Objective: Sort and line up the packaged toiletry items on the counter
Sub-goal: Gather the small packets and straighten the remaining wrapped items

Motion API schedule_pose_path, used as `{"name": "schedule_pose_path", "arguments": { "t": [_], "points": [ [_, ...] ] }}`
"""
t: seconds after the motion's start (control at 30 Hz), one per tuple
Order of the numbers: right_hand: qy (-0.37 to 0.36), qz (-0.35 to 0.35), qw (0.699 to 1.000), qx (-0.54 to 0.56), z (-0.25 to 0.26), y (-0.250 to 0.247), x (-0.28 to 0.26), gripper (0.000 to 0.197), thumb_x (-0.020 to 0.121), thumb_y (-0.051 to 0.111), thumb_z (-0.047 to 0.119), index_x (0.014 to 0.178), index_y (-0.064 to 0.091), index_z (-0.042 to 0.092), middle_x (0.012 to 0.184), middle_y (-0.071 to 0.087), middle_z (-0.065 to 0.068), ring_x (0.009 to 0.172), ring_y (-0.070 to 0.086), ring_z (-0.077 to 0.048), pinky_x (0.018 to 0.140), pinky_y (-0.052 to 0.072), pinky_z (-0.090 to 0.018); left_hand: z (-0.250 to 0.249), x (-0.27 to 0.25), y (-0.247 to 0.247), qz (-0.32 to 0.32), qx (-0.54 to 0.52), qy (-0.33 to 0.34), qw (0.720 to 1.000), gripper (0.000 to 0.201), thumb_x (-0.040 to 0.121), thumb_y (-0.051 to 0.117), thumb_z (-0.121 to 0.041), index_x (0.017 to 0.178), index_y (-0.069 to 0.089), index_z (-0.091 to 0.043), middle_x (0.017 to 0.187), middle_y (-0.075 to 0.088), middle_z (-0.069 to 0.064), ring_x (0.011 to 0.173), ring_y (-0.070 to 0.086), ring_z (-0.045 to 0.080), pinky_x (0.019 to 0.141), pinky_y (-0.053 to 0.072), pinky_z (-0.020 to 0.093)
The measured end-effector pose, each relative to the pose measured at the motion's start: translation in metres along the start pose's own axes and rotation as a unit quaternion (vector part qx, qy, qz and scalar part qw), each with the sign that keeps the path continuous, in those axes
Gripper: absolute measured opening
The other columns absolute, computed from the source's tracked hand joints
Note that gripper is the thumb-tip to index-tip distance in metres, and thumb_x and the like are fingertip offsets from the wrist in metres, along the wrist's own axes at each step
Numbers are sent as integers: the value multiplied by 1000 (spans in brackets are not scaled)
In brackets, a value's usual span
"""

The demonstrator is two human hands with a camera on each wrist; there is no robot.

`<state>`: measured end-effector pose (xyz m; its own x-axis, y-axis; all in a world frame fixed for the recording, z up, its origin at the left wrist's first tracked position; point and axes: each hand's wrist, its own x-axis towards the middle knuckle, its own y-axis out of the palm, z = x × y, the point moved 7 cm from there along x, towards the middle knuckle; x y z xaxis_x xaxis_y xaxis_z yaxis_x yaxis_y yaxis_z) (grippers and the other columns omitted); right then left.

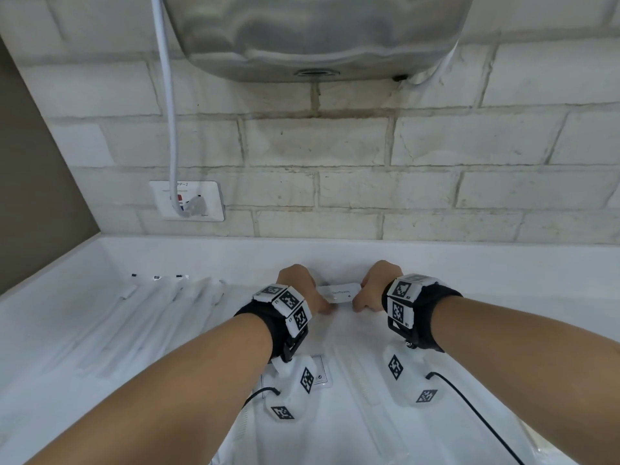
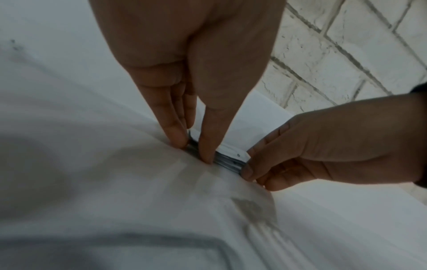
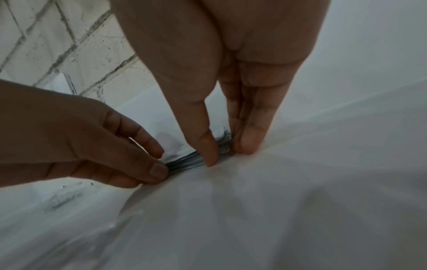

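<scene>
Fingers of left hand [image 1: 303,290] and right hand [image 1: 372,290] pinch the toothpaste packets [image 1: 339,292], lying left-right.

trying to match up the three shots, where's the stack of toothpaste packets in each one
Head view: toothpaste packets at centre, on the counter between the left hand and right hand.
Left wrist view: stack edge at centre, under the fingertips.
Right wrist view: stack edge just left of centre.
Shared landmark: the white brick wall behind the counter.
</scene>
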<state>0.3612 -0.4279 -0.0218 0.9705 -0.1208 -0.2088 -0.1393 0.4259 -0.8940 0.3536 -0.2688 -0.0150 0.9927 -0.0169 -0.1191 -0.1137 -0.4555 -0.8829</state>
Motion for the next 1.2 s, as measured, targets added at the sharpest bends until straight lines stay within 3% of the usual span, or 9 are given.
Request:
{"name": "schedule_pose_path", "arguments": {
  "t": [0.07, 0.13, 0.27, 0.63, 0.73, 0.93, 1.07, 1.13, 1.2],
  "points": [
    [1, 0, 1000, 6, 0, 0, 0, 25, 63, 78, 20, 61, 55, 13, 60, 52, -1, 57, 51, -19, 46, 36, -19, 0, 3, 0, -4, 1, -10, 1000, 31, 71, 81, -37, 69, 57, -18, 90, 62, 1, 84, 59, 14, 79, 50, 24],
    [-4, 2, 1000, 10, 1, 0, 1, 27, 63, 79, 22, 61, 54, 14, 65, 57, -2, 62, 55, -20, 50, 39, -20, 1, 7, 0, -12, -2, -16, 1000, 34, 70, 82, -35, 64, 52, -19, 86, 62, 0, 79, 58, 14, 76, 50, 24],
    [-14, 0, 1000, 8, 2, 0, 3, 22, 65, 78, 22, 67, 57, 12, 70, 59, -3, 64, 57, -20, 53, 42, -21, -1, 11, -1, -17, 0, 0, 1000, 29, 70, 82, -33, 78, 62, -15, 85, 64, 1, 80, 59, 15, 75, 50, 25],
    [-3, -4, 1000, 15, -2, 0, 8, 27, 64, 79, 21, 61, 53, 14, 57, 51, 1, 49, 46, -13, 43, 35, -18, 3, 17, 0, -22, -2, 8, 1000, 29, 67, 84, -32, 83, 66, -15, 87, 67, 1, 77, 57, 14, 69, 47, 21],
    [9, -6, 1000, 21, -3, -1, 8, 28, 60, 81, 24, 61, 55, 13, 55, 51, 0, 49, 47, -15, 43, 34, -19, 4, 16, 0, -21, -10, 0, 1000, 37, 66, 84, -36, 91, 69, -13, 94, 69, 2, 80, 59, 15, 69, 45, 21],
    [-4, 10, 1000, 12, -3, 1, 3, 27, 64, 79, 24, 83, 70, 6, 64, 58, -3, 56, 52, -18, 51, 41, -19, 4, 5, -4, -15, -29, 9, 999, 39, 68, 84, -30, 95, 62, -15, 96, 66, 1, 85, 60, 16, 73, 49, 23],
    [-8, 27, 1000, -13, 0, -5, -17, 23, 68, 76, 25, 75, 61, 9, 69, 56, -1, 61, 57, -18, 55, 44, -21, 9, -16, -9, 29, -84, 6, 996, 40, 73, 76, -20, 102, 50, -13, 111, 66, 9, 95, 64, 25, 80, 51, 33],
    [-35, 21, 999, -5, 5, -5, -34, 28, 75, 74, 25, 94, 58, 10, 88, 57, -2, 83, 61, -20, 65, 47, -24, 12, -35, -9, 70, -19, 36, 997, 40, 77, 73, -26, 110, 54, -15, 115, 63, 4, 95, 59, 19, 79, 48, 29],
    [-85, 24, 995, 46, 15, -2, -57, 40, 79, 72, 25, 113, 54, 13, 105, 56, -2, 96, 57, -20, 76, 46, -26, 21, -58, -2, 126, 73, 65, 987, 50, 77, 72, -38, 120, 56, -19, 123, 57, -3, 107, 56, 17, 86, 45, 25]
  ]
}}
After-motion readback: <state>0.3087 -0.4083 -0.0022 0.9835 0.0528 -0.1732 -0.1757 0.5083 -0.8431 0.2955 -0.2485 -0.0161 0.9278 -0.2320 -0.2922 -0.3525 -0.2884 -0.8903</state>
